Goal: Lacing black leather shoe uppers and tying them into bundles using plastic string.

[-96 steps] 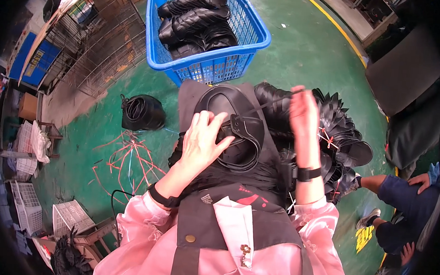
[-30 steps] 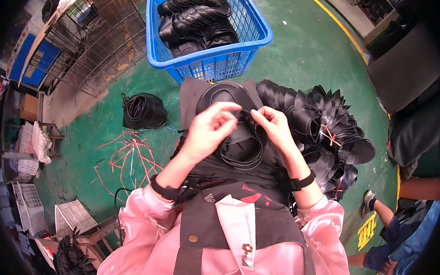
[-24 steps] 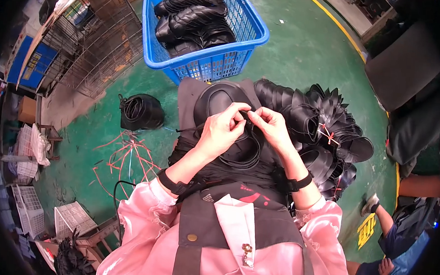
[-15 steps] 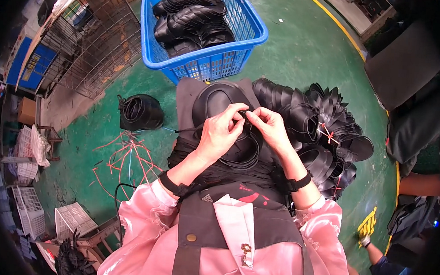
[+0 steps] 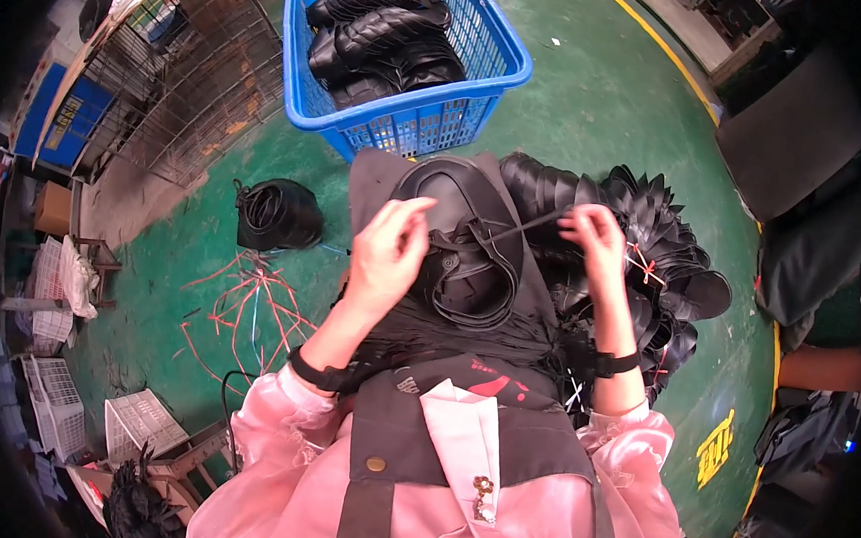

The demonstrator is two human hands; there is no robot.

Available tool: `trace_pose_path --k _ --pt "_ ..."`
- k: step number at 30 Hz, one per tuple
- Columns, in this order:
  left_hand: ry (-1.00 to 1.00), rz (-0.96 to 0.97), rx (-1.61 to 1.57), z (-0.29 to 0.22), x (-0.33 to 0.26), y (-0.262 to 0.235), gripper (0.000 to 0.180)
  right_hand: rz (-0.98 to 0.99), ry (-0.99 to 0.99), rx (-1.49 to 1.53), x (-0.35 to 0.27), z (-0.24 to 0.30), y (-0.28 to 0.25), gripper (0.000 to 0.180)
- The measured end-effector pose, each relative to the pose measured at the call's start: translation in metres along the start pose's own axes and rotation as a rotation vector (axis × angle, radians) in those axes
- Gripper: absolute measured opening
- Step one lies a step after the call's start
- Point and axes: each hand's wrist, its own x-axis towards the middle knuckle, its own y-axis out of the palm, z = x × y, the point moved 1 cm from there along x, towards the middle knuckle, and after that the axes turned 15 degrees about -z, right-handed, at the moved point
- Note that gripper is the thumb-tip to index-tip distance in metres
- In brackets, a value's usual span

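On my lap, over dark cloth, sits a bundle of nested black shoe uppers (image 5: 469, 281), with a knotted black strip across its middle. From that knot a black cord (image 5: 530, 227) runs taut up to the right. My right hand (image 5: 596, 241) pinches its end, slightly blurred. My left hand (image 5: 389, 257) is closed at the bundle's left side, thumb and fingers bent together; what it holds, if anything, is hidden. Another tied bundle of black uppers (image 5: 278, 214) stands on the floor to the left.
Ahead stands a blue plastic basket (image 5: 410, 100) with stacked black uppers. Several more bundles (image 5: 646, 241) lie on the floor at my right, some tied with red string. Loose red strings (image 5: 253, 304) are scattered on the left. A wire cage (image 5: 192, 81) stands at far left.
My hands were together at the knot on the bundle. They have moved apart, the left hand to the left, the right hand to the right with the cord drawn out.
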Motion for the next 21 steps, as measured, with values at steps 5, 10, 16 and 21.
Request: trace_pose_path --k 5,10,16,21 --pt "-0.213 0.321 0.356 0.03 -0.018 -0.046 0.031 -0.307 0.205 -0.009 0.015 -0.03 -0.078 0.019" --pt "-0.431 0.312 0.379 0.052 -0.026 -0.047 0.022 -0.208 -0.015 -0.204 -0.004 -0.009 -0.029 0.031" --pt "-0.703 -0.296 -0.864 0.056 0.008 -0.067 0.021 0.337 -0.257 -0.344 -0.045 0.048 0.073 0.036" --pt "-0.609 -0.696 -1.049 0.074 0.035 -0.114 0.029 0.333 -0.63 -0.755 -0.048 0.046 0.099 0.03"
